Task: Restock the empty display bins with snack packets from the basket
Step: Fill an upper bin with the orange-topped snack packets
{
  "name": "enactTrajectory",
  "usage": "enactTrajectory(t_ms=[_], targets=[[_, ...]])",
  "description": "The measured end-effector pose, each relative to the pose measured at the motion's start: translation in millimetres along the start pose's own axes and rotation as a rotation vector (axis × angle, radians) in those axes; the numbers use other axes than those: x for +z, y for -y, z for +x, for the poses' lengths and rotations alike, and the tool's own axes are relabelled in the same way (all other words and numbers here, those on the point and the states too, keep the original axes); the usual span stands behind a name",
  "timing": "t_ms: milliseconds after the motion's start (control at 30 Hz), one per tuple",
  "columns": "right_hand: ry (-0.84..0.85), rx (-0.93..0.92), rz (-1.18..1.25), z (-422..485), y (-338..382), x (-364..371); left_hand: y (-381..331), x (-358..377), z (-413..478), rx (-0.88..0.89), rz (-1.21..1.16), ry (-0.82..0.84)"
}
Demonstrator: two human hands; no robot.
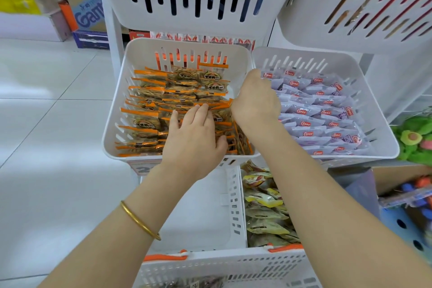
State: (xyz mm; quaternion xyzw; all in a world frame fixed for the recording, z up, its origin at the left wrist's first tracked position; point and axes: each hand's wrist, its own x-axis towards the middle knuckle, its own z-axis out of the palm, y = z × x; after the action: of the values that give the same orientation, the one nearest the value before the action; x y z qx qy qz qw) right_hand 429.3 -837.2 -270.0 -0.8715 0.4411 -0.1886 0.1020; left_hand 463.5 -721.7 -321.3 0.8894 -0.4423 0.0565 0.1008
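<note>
Left hand point(194, 135) spreads flat on orange-edged clear snack packets point(149, 100), long axes crosswise beneath it; right hand point(256, 100) alongside, fingers hidden.

White slotted display bin point(109, 138) beneath both hands, filled with clear, orange-edged snack packets point(149, 91). Most stand on edge in rows; a few lie flat beyond the left hand point(194, 138). Right of the right hand point(256, 100), a second bin point(378, 124) holds lilac packets point(315, 119). A white lattice basket point(233, 262) lies below the forearms.
</note>
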Motion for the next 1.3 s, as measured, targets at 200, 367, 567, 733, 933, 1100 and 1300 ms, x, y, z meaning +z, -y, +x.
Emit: enactTrajectory(t_ms=[200, 367, 567, 733, 933, 1100, 1300], targets=[[0.01, -0.194, -0.281, -1, 3, 6, 0, -1, 0, 0.01, -0.015, -0.003], [0.046, -0.317, 0.038, -13, -31, -5, 2, -2, 0, 0.022, -0.026, -0.001], [-0.111, -0.555, -0.046, -42, -57, 4, 2, -1, 0, 0.033, -0.04, -0.003], [0.069, -0.503, -0.246, -38, -60, 13, 6, -3, -1, 0.069, -0.037, -0.021], [0.061, -0.53, -0.233, -42, -54, 20, 11, -5, -5, 0.149, 0.059, -0.145], [0.073, -0.504, -0.238, -47, -53, 22, 17, -2, -8, 0.098, 0.136, -0.027], [0.046, -0.497, -0.19, -53, -53, 23, 19, -2, -9, 0.104, 0.073, -0.099]])
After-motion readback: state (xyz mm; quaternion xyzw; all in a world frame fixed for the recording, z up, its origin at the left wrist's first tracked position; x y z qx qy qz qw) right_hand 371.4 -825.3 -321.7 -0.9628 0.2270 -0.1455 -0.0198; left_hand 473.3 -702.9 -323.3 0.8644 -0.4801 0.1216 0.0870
